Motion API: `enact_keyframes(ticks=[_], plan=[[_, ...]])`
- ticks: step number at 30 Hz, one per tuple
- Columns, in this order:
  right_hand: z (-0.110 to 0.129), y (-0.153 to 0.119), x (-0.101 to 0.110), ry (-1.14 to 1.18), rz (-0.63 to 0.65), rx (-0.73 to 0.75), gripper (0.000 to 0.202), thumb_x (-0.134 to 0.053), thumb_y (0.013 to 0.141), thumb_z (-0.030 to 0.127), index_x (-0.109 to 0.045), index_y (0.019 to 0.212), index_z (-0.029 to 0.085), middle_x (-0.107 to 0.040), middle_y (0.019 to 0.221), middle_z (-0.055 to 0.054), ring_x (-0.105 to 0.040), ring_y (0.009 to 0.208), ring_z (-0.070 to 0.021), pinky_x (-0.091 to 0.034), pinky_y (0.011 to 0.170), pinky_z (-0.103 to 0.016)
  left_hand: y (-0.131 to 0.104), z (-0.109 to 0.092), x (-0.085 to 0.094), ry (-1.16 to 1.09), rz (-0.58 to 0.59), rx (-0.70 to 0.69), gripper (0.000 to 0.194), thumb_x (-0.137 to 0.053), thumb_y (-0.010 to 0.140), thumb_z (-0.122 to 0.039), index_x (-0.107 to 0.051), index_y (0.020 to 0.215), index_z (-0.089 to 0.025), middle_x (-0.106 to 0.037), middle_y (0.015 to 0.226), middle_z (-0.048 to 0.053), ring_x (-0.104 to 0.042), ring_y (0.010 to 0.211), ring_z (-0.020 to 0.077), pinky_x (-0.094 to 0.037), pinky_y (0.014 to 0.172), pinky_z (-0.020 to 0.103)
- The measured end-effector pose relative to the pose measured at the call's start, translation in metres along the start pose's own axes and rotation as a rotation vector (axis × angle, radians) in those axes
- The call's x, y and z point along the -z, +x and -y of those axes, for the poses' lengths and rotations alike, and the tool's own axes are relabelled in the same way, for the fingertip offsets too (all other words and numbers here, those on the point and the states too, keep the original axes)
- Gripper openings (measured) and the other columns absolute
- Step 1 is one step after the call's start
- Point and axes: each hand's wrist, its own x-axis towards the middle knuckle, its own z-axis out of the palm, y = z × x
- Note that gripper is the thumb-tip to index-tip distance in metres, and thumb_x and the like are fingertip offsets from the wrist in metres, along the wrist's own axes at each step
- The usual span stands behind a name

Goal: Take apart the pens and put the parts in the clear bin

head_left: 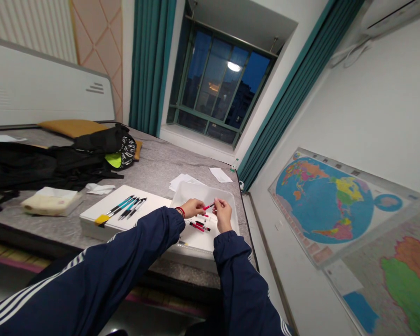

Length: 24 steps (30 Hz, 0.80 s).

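Observation:
My left hand, with a red band at the wrist, pinches the red end of a small red and black pen. At the pen's dark end are the closed fingers of my right hand. Both hands are above a translucent white bin. Beneath them, several red and black pen parts lie on a white surface inside it. To the left, several blue and black pens lie side by side on a white stack, near a yellow tab.
Left on the grey table are a black backpack and a tissue pack. Papers and a small bottle stand or lie beyond the bin. A wall with maps rises at right.

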Motion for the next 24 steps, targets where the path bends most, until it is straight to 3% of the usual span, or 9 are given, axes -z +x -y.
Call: enact_keyframes(ticks=[7,14,24], plan=[[0.0033,-0.0033,-0.0020,-0.033,0.069,0.045,0.043,-0.070,0.070,0.054,-0.066,0.084,0.013,-0.056,0.061,0.001,-0.052,0.054,-0.0102,-0.045,0.049,-0.021,-0.0038,-0.0029,-0.0011,-0.041,0.054,0.090,0.022,-0.065,0.071,-0.031,-0.066,0.083,-0.012,-0.068,0.071,0.005,-0.061,0.053,0.0120,-0.048,0.049,0.022],[0.0046,-0.0031,-0.0002,-0.032,0.015,0.071,0.048,-0.068,0.069,0.058,-0.067,0.085,0.013,-0.054,0.061,0.001,-0.049,0.054,-0.0101,-0.042,0.047,-0.020,-0.0047,-0.0052,-0.0009,-0.016,0.062,0.107,0.020,-0.066,0.071,-0.030,-0.068,0.078,-0.011,-0.067,0.066,0.005,-0.060,0.052,0.0119,-0.049,0.049,0.022],[0.0041,-0.0014,0.0031,0.005,-0.074,0.069,0.047,-0.067,0.071,0.059,-0.064,0.084,0.014,-0.052,0.063,0.003,-0.048,0.052,-0.0088,-0.039,0.045,-0.019,-0.0075,-0.0036,0.0014,0.160,-0.018,0.139,0.023,-0.053,0.080,-0.026,-0.071,0.083,-0.011,-0.073,0.079,0.008,-0.061,0.051,0.0117,-0.046,0.046,0.021]])
